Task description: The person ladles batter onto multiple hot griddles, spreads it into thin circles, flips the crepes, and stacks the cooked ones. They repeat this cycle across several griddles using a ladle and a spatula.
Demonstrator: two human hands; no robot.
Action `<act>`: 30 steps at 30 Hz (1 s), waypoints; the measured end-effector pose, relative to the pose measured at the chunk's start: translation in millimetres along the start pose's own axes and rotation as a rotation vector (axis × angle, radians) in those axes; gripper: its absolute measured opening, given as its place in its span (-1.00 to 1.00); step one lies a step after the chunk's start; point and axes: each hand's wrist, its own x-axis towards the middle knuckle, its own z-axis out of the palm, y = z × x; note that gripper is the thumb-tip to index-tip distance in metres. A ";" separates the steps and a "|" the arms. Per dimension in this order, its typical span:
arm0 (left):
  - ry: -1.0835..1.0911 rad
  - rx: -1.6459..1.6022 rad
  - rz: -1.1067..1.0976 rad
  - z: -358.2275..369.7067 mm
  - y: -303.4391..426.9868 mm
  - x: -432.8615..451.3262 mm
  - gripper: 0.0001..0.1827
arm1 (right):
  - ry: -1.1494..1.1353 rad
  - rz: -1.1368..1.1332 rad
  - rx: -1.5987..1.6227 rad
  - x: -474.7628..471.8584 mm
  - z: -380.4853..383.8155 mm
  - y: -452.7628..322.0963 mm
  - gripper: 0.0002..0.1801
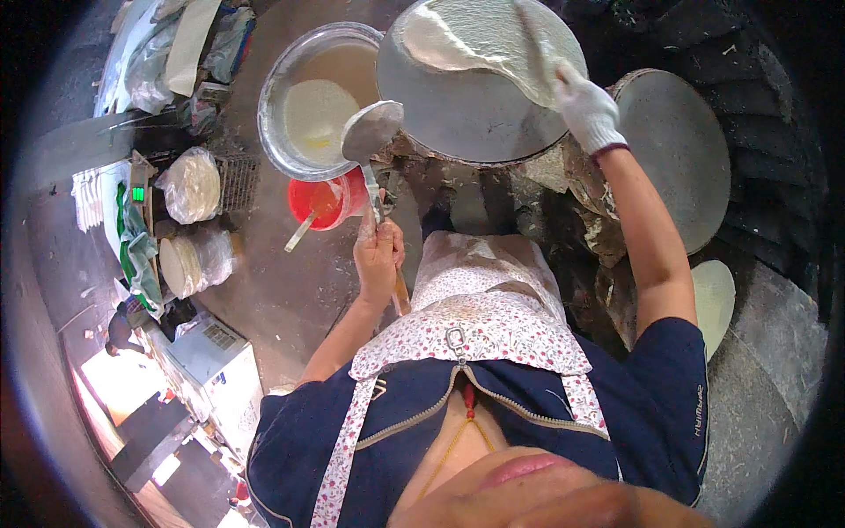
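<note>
My left hand (pixel 377 254) grips the wooden handle of a metal ladle (pixel 375 129). The ladle's bowl is tilted beside the rim of a large metal basin (pixel 269 125), which holds pale liquid batter (pixel 320 109). My right hand (pixel 586 115), in a white knit glove, is shut on a long thin spreader (pixel 528 33), blurred in the picture. That spreader lies across white batter (pixel 462 39) on a round flat griddle (pixel 455 119). Batter covers the far part of the griddle; its near part shows bare grey metal.
A second round griddle (pixel 673 158) stands to the right, with a pale round flatbread (pixel 714 303) below it. Left of the basin are a red bucket (pixel 337 201) with a stick and plastic-wrapped round stacks (pixel 191 185). A white chest (pixel 211 363) stands at lower left; a person (pixel 122 330) is beyond.
</note>
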 end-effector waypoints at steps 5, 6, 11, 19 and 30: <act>-0.047 0.027 -0.027 -4.7 -9.5 -0.2 -0.33 | -0.177 -0.234 0.093 -22.4 7.1 -72.2 -0.57; -0.035 0.004 -0.026 -3.5 -5.2 -2.6 -0.34 | -0.152 -0.251 0.180 -31.7 -4.5 -65.2 -0.59; -0.021 -0.005 -0.036 -4.8 -2.5 -7.1 -0.38 | -0.124 0.138 0.131 23.6 -13.7 -8.7 -0.62; -0.017 0.034 -0.034 -11.1 -5.0 4.1 -0.41 | -0.173 -0.225 0.496 -32.1 9.2 -21.4 -0.52; 0.155 0.225 -0.047 -21.6 0.1 30.4 -0.44 | -0.422 -0.162 0.547 -4.6 3.8 -20.6 -0.47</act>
